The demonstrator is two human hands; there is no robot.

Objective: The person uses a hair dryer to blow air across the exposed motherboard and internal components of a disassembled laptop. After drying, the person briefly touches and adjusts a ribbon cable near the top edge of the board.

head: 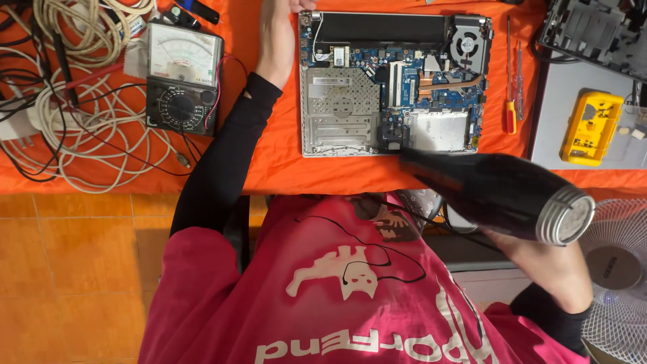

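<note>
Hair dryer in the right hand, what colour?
Black body with a ribbed silver rear cap: hair dryer, held by the right hand. Head view.

Right hand (552,266) aims a black hair dryer (495,192) at the opened laptop (394,84); left hand (280,40) steadies its edge.

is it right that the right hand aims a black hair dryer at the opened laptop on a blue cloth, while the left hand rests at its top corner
Not quite: the cloth is orange, not blue, as the head view shows. The right hand does aim the black hair dryer at the opened laptop, and the left hand rests at its top corner.

Left arm extended forward, left hand (278,37) flat, fingers partly out of frame. Right hand (549,259) closed in a grip, forearm bent inward.
</note>
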